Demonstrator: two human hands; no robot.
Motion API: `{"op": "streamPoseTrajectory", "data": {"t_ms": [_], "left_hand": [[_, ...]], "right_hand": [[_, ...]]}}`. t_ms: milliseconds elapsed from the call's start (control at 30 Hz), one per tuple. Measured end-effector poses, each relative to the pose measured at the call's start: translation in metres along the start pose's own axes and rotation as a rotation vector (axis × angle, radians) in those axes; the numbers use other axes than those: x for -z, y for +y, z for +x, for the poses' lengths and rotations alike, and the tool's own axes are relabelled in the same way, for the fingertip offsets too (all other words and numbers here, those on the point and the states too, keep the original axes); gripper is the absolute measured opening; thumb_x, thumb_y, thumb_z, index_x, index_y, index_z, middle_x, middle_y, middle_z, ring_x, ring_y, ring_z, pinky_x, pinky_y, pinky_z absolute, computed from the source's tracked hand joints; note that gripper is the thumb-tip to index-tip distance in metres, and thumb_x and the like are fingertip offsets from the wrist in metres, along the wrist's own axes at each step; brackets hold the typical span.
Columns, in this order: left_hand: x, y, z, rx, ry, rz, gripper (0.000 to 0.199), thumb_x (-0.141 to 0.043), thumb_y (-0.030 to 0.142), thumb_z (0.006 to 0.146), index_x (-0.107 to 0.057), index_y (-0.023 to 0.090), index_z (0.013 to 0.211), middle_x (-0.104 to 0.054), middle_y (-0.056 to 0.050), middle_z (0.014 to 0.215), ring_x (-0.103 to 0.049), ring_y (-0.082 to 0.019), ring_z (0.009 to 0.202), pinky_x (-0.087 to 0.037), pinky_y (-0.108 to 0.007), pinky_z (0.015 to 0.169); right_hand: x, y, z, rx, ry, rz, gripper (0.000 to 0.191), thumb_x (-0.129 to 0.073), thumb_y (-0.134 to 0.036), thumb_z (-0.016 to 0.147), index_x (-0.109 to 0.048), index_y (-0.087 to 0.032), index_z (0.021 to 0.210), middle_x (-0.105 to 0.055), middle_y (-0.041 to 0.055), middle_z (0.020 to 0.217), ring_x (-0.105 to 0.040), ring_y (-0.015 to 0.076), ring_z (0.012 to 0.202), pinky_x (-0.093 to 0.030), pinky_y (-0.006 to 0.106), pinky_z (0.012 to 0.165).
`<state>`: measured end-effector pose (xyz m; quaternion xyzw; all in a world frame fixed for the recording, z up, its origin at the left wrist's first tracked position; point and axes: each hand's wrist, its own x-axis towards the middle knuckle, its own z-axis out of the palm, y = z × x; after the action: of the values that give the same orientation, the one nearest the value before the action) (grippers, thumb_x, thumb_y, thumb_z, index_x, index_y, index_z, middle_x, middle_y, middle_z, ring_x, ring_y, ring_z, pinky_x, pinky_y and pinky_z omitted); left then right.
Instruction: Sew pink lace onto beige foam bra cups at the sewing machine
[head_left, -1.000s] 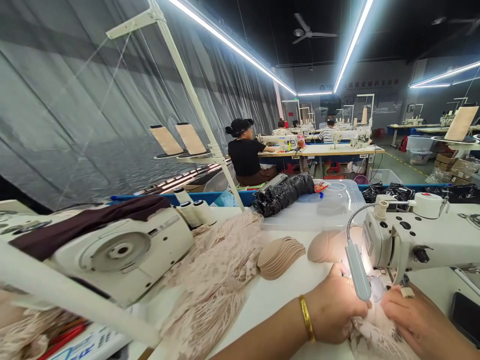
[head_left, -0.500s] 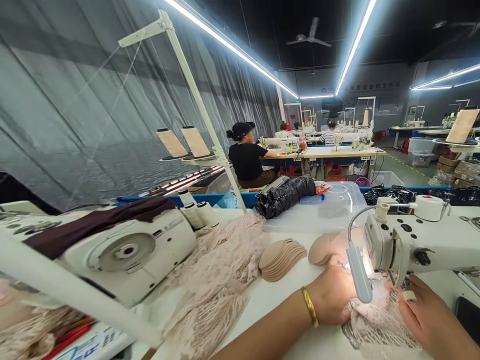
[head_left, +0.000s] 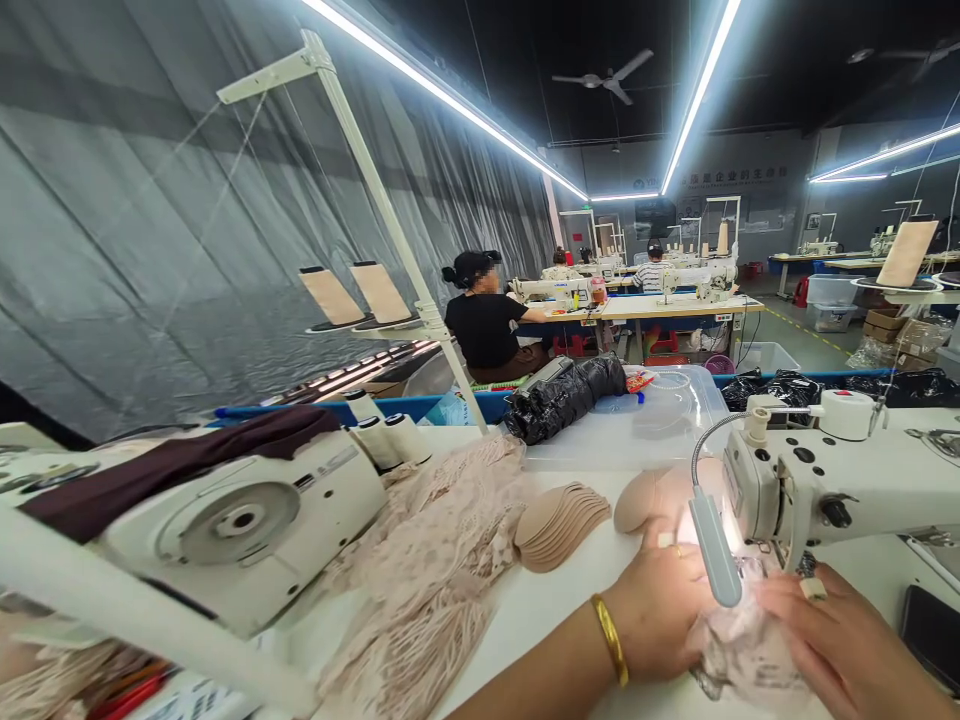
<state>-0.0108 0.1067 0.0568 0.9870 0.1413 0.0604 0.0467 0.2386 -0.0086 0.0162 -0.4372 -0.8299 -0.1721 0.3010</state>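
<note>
Under the sewing machine (head_left: 892,465) at the right lies a bunched piece of pale pink lace fabric (head_left: 750,665). My left hand (head_left: 664,605), with a gold bangle at the wrist, is closed on the left side of this lace, just beside the grey lamp (head_left: 716,550). The lamp covers some of its fingertips. From the other side, my right hand (head_left: 825,625) grips the lace near the needle area, its fingers pointing left and a pale band around one finger. Its thumb is hidden. Beige pads (head_left: 637,497) lie behind my left hand.
A fanned stack of beige pads (head_left: 561,525) and a heap of lace (head_left: 442,540) lie to the left. Beyond them are another machine (head_left: 255,520) and a thread stand (head_left: 375,200). A clear plastic lid (head_left: 652,425) bears a black bag (head_left: 566,395). A co-worker (head_left: 484,315) sits ahead.
My right hand has shifted left over the lace, its fingers now covering more of it. The lace is more bunched between my hands. My left hand has moved slightly down, and the view has shifted slightly.
</note>
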Motion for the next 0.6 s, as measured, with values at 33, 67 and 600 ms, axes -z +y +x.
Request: {"op": "streamPoseTrajectory", "data": {"t_ms": [33, 67, 600], "left_hand": [[0.001, 0.005, 0.000, 0.060, -0.005, -0.006, 0.019, -0.067, 0.034, 0.088, -0.066, 0.022, 0.104, -0.070, -0.008, 0.113, -0.062, -0.031, 0.104, -0.034, -0.051, 0.098], [0.002, 0.010, 0.000, 0.119, -0.015, -0.014, 0.025, -0.067, 0.038, 0.090, -0.066, 0.022, 0.110, -0.070, -0.010, 0.116, -0.062, -0.033, 0.106, -0.035, -0.053, 0.098], [0.026, -0.004, -0.018, -0.017, -0.230, -0.121, 0.038, -0.081, 0.039, 0.076, -0.063, 0.024, 0.106, -0.067, -0.004, 0.117, -0.061, -0.030, 0.106, -0.032, -0.038, 0.077]], "right_hand": [[0.003, -0.004, 0.005, 0.041, -0.031, 0.024, 0.039, -0.060, -0.018, 0.097, -0.060, -0.025, 0.135, -0.084, 0.0038, 0.105, -0.078, 0.0249, 0.094, -0.063, 0.038, 0.089], [0.004, -0.007, 0.009, 0.067, -0.079, 0.055, 0.040, -0.066, -0.022, 0.096, -0.058, -0.025, 0.136, -0.083, 0.0039, 0.111, -0.078, 0.0241, 0.096, -0.062, 0.036, 0.090], [0.000, 0.024, -0.020, -0.232, -0.225, 0.128, 0.030, -0.050, -0.030, 0.110, -0.077, -0.032, 0.096, -0.079, 0.0045, 0.109, -0.072, 0.0286, 0.112, -0.056, 0.044, 0.107]]}}
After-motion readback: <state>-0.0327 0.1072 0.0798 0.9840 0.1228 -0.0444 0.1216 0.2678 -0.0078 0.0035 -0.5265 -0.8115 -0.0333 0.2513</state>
